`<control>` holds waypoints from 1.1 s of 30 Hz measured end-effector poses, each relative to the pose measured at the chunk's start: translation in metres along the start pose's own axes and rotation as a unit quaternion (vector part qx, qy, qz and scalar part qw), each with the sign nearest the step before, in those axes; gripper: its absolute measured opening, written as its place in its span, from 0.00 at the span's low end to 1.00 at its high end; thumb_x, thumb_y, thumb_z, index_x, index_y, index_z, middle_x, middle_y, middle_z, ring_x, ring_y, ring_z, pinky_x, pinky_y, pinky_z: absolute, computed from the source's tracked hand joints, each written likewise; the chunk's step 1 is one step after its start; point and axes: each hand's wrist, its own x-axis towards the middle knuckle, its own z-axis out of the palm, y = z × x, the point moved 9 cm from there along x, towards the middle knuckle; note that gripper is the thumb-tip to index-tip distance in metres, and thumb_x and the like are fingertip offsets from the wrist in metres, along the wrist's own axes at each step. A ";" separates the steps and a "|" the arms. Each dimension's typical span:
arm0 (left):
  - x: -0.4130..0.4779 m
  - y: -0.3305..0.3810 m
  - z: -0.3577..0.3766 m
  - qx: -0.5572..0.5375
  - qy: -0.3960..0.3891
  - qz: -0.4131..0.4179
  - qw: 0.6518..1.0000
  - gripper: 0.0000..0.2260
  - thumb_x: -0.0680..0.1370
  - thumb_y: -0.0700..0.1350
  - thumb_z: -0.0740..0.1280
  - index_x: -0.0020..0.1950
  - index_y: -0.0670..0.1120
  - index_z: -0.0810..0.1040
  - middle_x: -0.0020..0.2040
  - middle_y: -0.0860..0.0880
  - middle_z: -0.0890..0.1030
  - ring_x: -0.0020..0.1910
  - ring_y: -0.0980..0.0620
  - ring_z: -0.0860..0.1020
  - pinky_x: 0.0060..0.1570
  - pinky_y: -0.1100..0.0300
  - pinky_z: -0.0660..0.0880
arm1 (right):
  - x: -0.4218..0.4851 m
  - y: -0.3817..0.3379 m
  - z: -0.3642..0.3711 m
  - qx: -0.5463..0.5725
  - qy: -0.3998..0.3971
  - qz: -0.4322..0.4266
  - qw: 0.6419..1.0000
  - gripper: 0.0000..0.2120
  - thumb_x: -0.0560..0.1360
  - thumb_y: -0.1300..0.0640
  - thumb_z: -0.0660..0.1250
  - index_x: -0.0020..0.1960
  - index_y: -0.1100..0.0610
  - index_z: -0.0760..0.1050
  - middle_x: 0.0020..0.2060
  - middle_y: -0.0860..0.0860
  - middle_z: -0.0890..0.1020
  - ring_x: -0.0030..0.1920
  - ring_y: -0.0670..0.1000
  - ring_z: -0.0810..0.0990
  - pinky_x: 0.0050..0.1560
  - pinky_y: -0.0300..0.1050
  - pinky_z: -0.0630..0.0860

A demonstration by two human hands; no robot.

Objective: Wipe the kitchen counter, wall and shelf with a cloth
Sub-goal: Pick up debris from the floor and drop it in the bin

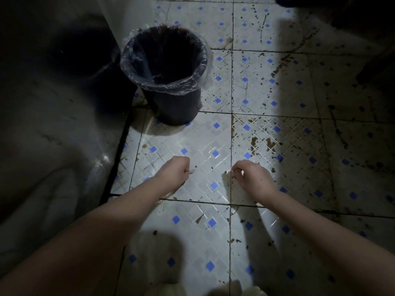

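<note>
- The left hand (174, 170) is clenched into a fist above the tiled floor (203, 133), with nothing seen in its grip.
- The right hand (251, 178) hangs level with it and apart from it. Its fingers are curled and the thumb is near the forefinger; the dim light does not show whether they pinch anything.
- Where the cloth is cannot be told from this view.
- Ahead of the left hand stands a dark bin (171, 97) with a clear plastic liner (128, 65) folded over its rim.
- Left of the left hand rises a dark veined surface (53, 124), possibly the counter's side.
- Brown stains speckle the floor, mostly beyond the right hand.
</note>
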 end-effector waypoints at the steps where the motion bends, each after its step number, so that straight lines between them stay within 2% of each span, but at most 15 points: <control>1: -0.001 0.000 -0.005 -0.019 0.011 -0.003 1.000 0.08 0.73 0.36 0.61 0.36 0.45 0.71 0.39 0.47 0.77 0.40 0.46 0.77 0.40 0.52 0.75 | -0.001 0.000 -0.003 -0.001 0.004 0.000 1.000 0.08 0.79 0.57 0.60 0.53 0.53 0.77 0.49 0.48 0.81 0.43 0.50 0.79 0.39 0.43 0.72; 3: -0.002 0.003 -0.016 -0.038 0.032 -0.002 0.999 0.10 0.73 0.36 0.62 0.33 0.47 0.69 0.34 0.50 0.74 0.38 0.47 0.76 0.37 0.55 0.73 | -0.002 -0.001 -0.010 -0.002 0.010 0.003 1.000 0.08 0.79 0.58 0.60 0.52 0.53 0.77 0.48 0.49 0.81 0.42 0.51 0.79 0.39 0.44 0.73; 5: -0.004 0.006 -0.028 -0.062 0.054 -0.002 0.997 0.09 0.73 0.35 0.61 0.34 0.46 0.71 0.34 0.50 0.75 0.36 0.47 0.77 0.35 0.56 0.74 | -0.004 -0.003 -0.018 0.001 0.017 0.008 1.000 0.08 0.79 0.57 0.59 0.51 0.53 0.77 0.47 0.48 0.82 0.41 0.50 0.79 0.40 0.46 0.76; 8: -0.007 0.008 -0.048 -0.093 0.089 -0.005 0.992 0.06 0.75 0.37 0.62 0.47 0.44 0.77 0.43 0.45 0.78 0.38 0.45 0.79 0.39 0.54 0.78 | -0.003 -0.008 -0.034 -0.008 0.038 0.007 0.999 0.08 0.79 0.57 0.60 0.52 0.54 0.78 0.47 0.48 0.82 0.43 0.50 0.80 0.43 0.48 0.78; 10: -0.007 0.012 -0.061 -0.091 0.102 0.003 0.991 0.09 0.77 0.37 0.62 0.56 0.43 0.77 0.48 0.43 0.79 0.43 0.45 0.79 0.46 0.52 0.78 | 0.000 -0.013 -0.048 0.004 0.055 -0.002 0.998 0.08 0.79 0.58 0.61 0.53 0.55 0.78 0.48 0.49 0.82 0.43 0.50 0.80 0.45 0.49 0.79; 11: -0.008 0.015 -0.067 -0.086 0.107 0.011 0.990 0.10 0.77 0.38 0.62 0.56 0.42 0.78 0.49 0.43 0.80 0.45 0.45 0.79 0.47 0.53 0.78 | 0.002 -0.016 -0.055 0.012 0.061 -0.006 0.998 0.08 0.79 0.58 0.61 0.53 0.56 0.78 0.48 0.50 0.82 0.43 0.50 0.79 0.46 0.49 0.79; 15: -0.010 0.029 -0.098 -0.058 0.136 0.048 0.988 0.07 0.78 0.38 0.64 0.47 0.37 0.81 0.45 0.40 0.82 0.46 0.43 0.79 0.47 0.49 0.77 | 0.014 -0.034 -0.082 0.019 0.094 -0.022 0.995 0.07 0.78 0.59 0.62 0.52 0.56 0.78 0.47 0.51 0.82 0.44 0.50 0.79 0.47 0.51 0.79; 21: -0.021 0.038 -0.150 -0.058 0.212 0.077 0.972 0.05 0.76 0.38 0.65 0.47 0.39 0.81 0.47 0.43 0.82 0.46 0.45 0.79 0.49 0.49 0.76 | 0.039 -0.071 -0.123 0.046 0.144 -0.054 0.987 0.07 0.77 0.60 0.63 0.52 0.57 0.79 0.47 0.53 0.83 0.46 0.53 0.80 0.49 0.54 0.78; 24: -0.025 0.039 -0.174 -0.051 0.238 0.080 0.967 0.05 0.76 0.37 0.65 0.48 0.40 0.81 0.48 0.43 0.81 0.48 0.45 0.78 0.50 0.50 0.76 | 0.050 -0.093 -0.140 0.041 0.157 -0.087 0.983 0.09 0.76 0.65 0.62 0.52 0.60 0.79 0.48 0.55 0.83 0.49 0.55 0.80 0.53 0.49 0.77; 26: -0.028 0.039 -0.190 -0.041 0.259 0.084 0.961 0.05 0.76 0.37 0.65 0.47 0.40 0.80 0.48 0.43 0.81 0.49 0.46 0.78 0.51 0.50 0.75 | 0.056 -0.107 -0.153 0.036 0.177 -0.104 0.978 0.10 0.74 0.66 0.63 0.52 0.60 0.80 0.47 0.56 0.83 0.49 0.55 0.80 0.51 0.44 0.74; 29: -0.033 0.038 -0.215 -0.043 0.292 0.090 0.951 0.05 0.75 0.36 0.65 0.47 0.40 0.80 0.48 0.42 0.80 0.49 0.46 0.77 0.52 0.51 0.74 | 0.064 -0.125 -0.169 0.059 0.195 -0.117 0.972 0.08 0.73 0.67 0.64 0.49 0.60 0.80 0.44 0.54 0.83 0.43 0.51 0.79 0.48 0.44 0.76; 33: -0.029 0.040 -0.244 -0.034 0.301 0.097 0.948 0.08 0.74 0.33 0.63 0.48 0.41 0.80 0.49 0.42 0.79 0.51 0.44 0.77 0.54 0.51 0.74 | 0.077 -0.143 -0.183 0.064 0.211 -0.126 0.967 0.06 0.73 0.65 0.67 0.46 0.57 0.81 0.36 0.48 0.80 0.36 0.47 0.75 0.42 0.39 0.70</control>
